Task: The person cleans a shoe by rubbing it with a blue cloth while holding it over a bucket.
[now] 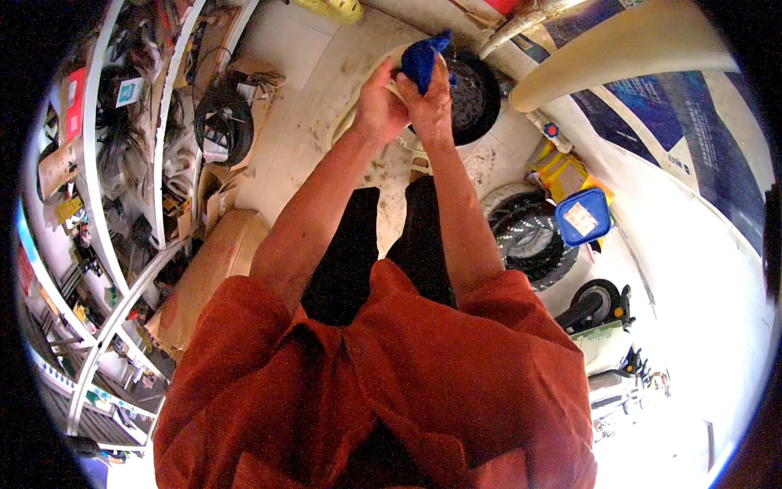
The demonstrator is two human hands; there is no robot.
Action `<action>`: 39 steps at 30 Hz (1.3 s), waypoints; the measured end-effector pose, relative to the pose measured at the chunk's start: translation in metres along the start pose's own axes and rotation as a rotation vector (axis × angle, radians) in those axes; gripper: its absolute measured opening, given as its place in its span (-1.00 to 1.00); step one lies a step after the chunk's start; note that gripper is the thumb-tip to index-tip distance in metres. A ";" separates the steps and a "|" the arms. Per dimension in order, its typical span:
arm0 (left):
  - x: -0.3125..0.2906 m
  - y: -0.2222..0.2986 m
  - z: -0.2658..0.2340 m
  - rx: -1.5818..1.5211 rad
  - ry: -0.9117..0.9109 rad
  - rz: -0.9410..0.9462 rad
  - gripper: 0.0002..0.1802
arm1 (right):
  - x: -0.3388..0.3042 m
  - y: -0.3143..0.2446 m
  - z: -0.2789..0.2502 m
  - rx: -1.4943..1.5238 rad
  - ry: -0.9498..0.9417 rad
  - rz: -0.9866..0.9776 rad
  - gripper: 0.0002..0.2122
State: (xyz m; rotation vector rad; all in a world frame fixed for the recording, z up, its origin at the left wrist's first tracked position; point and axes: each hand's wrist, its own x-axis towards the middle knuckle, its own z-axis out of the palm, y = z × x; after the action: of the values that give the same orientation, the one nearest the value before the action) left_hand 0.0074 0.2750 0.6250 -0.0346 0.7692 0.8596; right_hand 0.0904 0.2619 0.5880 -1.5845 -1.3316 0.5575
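Note:
A crumpled blue cloth (420,62) is gripped in my right hand (432,104), its loose end sticking up past the fingers. My left hand (381,104) is close against it on the left, palm turned toward the cloth, with the fingers stretched up and apart. Both arms reach forward over a pale basin (342,122), mostly hidden under my hands. Just right of my right hand stands a round black tub (476,102) with dark contents I cannot make out.
Metal shelves (167,122) crowded with parts line the left side, with a coil of black cable (221,122) and a large cardboard piece (213,269). At right are a black ringed basin (529,236), a blue-lidded container (583,217) and a thick beige pipe (619,53).

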 end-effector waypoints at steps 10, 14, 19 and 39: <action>-0.014 -0.022 0.002 -0.057 0.017 -0.001 -0.39 | 0.057 0.086 0.005 0.073 -0.176 0.679 -0.47; -0.030 -0.006 0.011 -0.070 -0.123 0.002 -0.34 | 0.053 0.104 -0.007 0.792 -0.110 0.935 -0.39; -0.018 -0.016 0.034 -0.197 -0.169 -0.004 -0.28 | 0.055 0.157 -0.023 0.997 0.031 0.893 -0.58; -0.027 -0.031 0.004 -0.058 0.031 0.066 -0.52 | 0.049 0.098 -0.015 0.229 -0.084 0.558 -0.52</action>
State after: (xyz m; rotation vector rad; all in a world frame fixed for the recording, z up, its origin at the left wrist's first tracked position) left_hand 0.0205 0.2374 0.6360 -0.0746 0.7776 0.9459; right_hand 0.1649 0.3071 0.5206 -1.7488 -0.8332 1.0845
